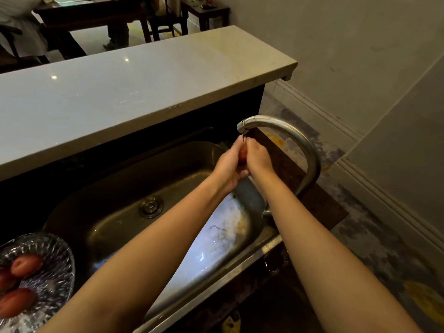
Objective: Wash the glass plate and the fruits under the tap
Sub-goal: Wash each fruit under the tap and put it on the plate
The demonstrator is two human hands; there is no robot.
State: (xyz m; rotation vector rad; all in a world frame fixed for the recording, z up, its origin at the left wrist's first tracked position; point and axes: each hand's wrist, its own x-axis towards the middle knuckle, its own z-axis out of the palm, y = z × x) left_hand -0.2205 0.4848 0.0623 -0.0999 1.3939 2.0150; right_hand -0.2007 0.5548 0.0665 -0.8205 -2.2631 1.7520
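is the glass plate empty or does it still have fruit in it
Not empty. The glass plate beside the sink holds at least three red fruits.

A long pale stone counter ledge (134, 92) with a glossy top runs across the upper half of the view, catching small spots of light. Behind it stands a dark wooden table (96, 13), with a dark wooden chair (165, 22) and a small dark side table (206, 13) to its right. A plain grey wall (348, 44) rises at right, ending in a pale moulded skirting board (374, 183). The floor (360, 236) below it is patterned in mottled grey and blue.
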